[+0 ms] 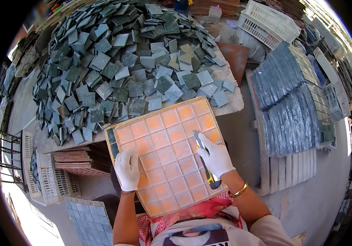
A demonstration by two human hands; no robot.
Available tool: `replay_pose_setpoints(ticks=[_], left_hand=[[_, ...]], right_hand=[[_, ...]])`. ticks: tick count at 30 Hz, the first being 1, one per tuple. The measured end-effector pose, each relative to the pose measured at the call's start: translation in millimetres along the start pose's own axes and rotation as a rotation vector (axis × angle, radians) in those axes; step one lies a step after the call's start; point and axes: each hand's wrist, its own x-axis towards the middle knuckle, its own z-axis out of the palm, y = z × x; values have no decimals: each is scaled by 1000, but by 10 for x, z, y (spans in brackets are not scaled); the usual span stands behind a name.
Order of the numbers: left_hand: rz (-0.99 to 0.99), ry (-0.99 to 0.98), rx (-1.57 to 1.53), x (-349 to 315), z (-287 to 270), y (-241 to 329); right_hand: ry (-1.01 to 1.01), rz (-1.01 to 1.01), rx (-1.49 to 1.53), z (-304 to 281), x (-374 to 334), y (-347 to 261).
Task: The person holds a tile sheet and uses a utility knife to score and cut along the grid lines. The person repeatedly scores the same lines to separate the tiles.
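Note:
A square grid tray (165,143), pinkish-orange with pale raised ribs, lies tilted in front of my body. White-gloved, my left hand (127,169) grips its left edge, fingers curled and partly hidden. My right hand (216,158), also gloved, holds a yellow-and-black utility knife (211,174) over the tray's right side. The knife's upper end points away from me, and its yellow-black end shows below my palm. Dark green tiles (112,138) in a wooden-edged frame peek out beneath the tray's upper left corner.
A big heap of loose grey-green tiles (120,71) covers the table (235,98) ahead. Plastic-wrapped tile stacks (291,117) stand on a pallet (289,172) at right. White crates (266,24) sit at back right and lower left. Brown trays (83,160) are stacked under the table.

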Motion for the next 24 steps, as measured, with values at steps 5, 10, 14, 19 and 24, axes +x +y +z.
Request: replay_pose_setpoints(ticks=[5,10,14,19,24], left_hand=[[12,9,1,14,27,-1],[11,0,17,-14,-23,-20],[19,-1,8,42,25,21],[18,18,18,6,-10,-19],[27,-20,58,15,1,-14]], right_hand=[[-73,97,-74,19,-22,-214],[-56,4,-1,-67,-45,-120],[-58,135,-12,-133,-49,-146],[-30,107,-33,-256,106,-193],[188,34,-14,-462,541,158]])
